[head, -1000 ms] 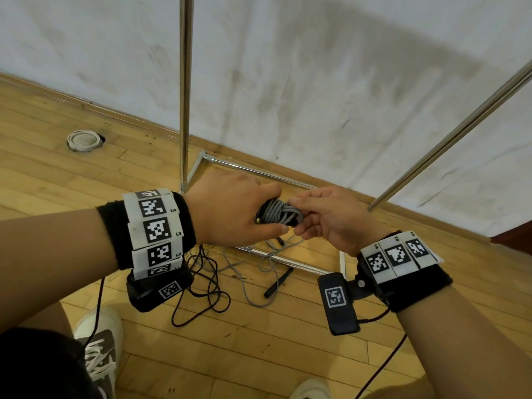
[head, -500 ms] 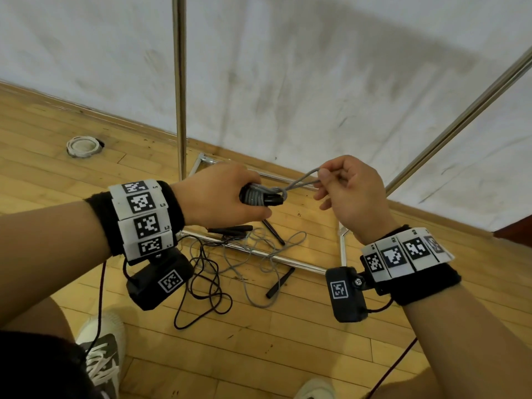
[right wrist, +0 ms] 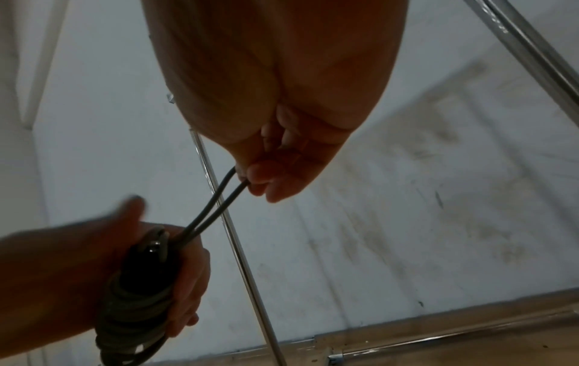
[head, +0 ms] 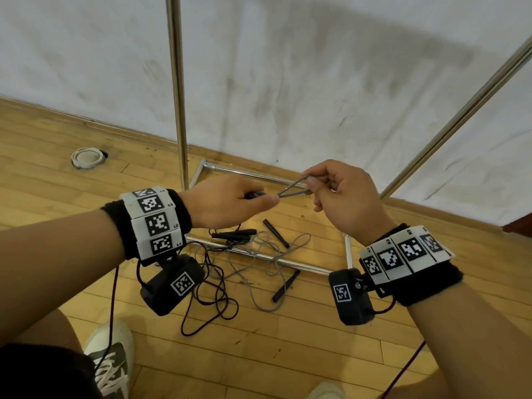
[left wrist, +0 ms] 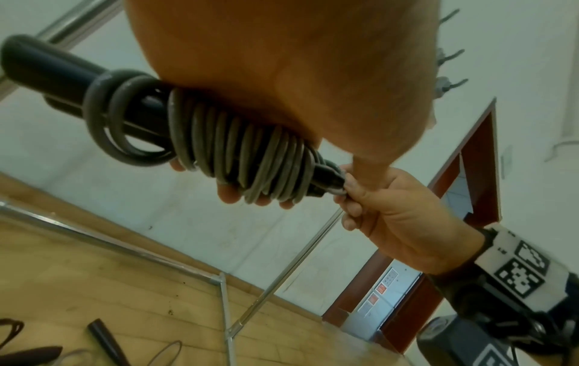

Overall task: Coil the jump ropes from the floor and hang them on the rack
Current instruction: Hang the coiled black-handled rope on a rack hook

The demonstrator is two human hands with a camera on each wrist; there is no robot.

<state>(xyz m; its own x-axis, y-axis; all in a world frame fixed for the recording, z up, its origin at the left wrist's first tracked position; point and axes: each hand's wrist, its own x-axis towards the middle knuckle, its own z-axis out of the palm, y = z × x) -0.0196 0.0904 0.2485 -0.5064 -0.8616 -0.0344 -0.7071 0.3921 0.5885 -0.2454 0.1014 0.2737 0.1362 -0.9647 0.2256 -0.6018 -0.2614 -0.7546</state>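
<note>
My left hand (head: 230, 201) grips a grey jump rope (left wrist: 250, 158) wound in several turns round its black handles (left wrist: 47, 69). A short loop of that rope (head: 293, 189) sticks out toward my right hand (head: 331, 194), which pinches the loop's end between thumb and fingers. In the right wrist view the loop (right wrist: 216, 205) runs taut from the bundle (right wrist: 138, 297) up to the fingertips (right wrist: 257, 173). More jump ropes, grey (head: 259, 254) and black (head: 213, 295), lie tangled on the floor below my hands. The chrome rack (head: 177, 90) stands just beyond.
The rack's base frame (head: 259, 256) lies on the wooden floor under the tangle, with a slanted pole (head: 460, 116) at right. A white round floor fitting (head: 87, 157) sits at left. My shoes (head: 112, 361) are at the bottom edge. A stained white wall is behind.
My hands have risen from the floor and moved apart. The right hand drew a loop out of the coiled bundle and now holds it taut, slightly farther right.
</note>
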